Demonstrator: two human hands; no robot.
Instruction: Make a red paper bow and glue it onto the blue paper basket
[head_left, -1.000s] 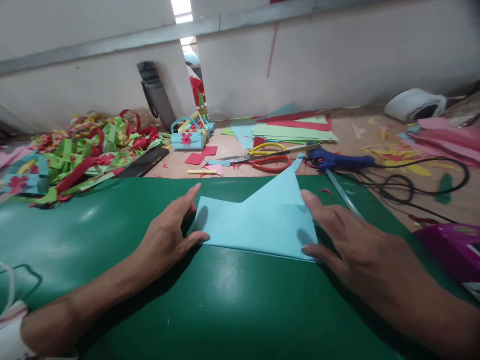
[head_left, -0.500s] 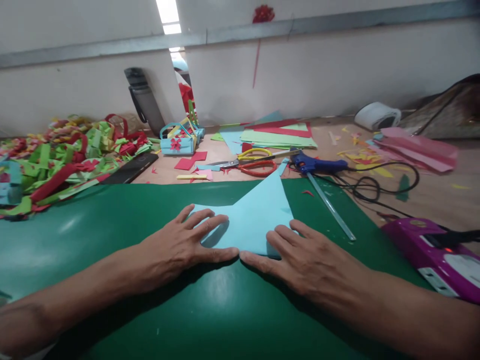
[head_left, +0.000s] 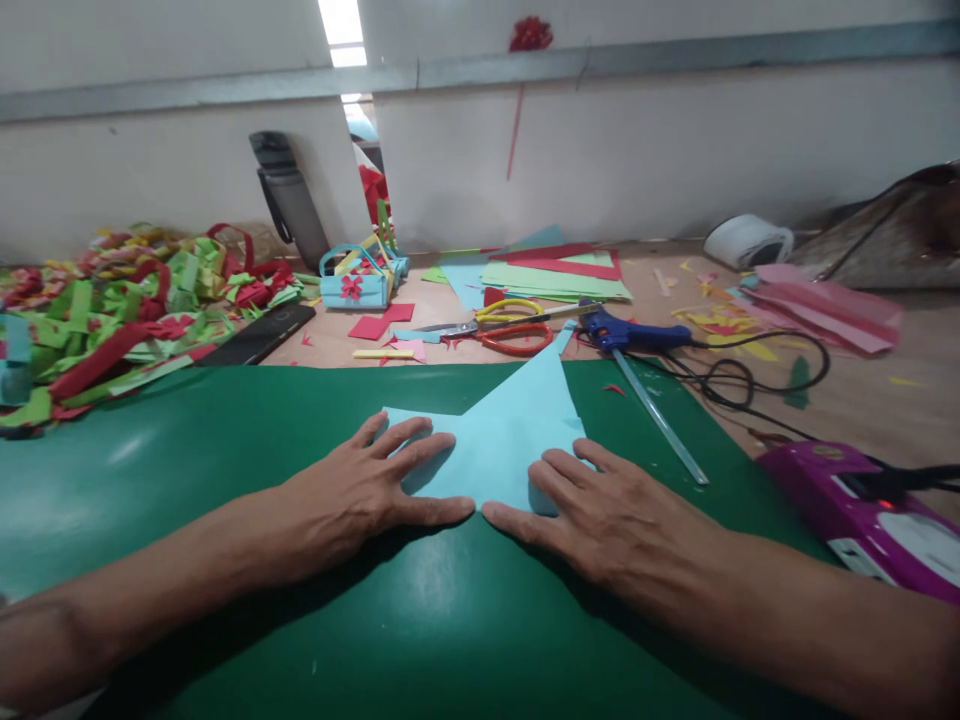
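Note:
A light blue sheet of paper [head_left: 506, 440], folded along its near edge, lies on the green mat [head_left: 420, 610]. Its far part rises to a point at the upper right. My left hand [head_left: 390, 480] rests on the left side of the paper with fingers spread and thumb along the near fold. On the right side, my right hand [head_left: 592, 500] presses down, its fingers bent and thumb stretched along the same fold. The two thumb tips almost meet at the middle of the near edge. Beneath the palms, parts of the sheet are hidden.
Beyond the paper lie scissors with red and yellow handles [head_left: 517, 338] and a blue glue gun [head_left: 634, 330] with a clear glue stick. At right sits a purple power strip [head_left: 847, 500]. Paper scraps [head_left: 135, 320], a phone [head_left: 262, 335] and a bottle [head_left: 292, 200] are at left.
Both hands stay almost in place on the paper, with only a slight shift along the fold. The camera view has moved a little.

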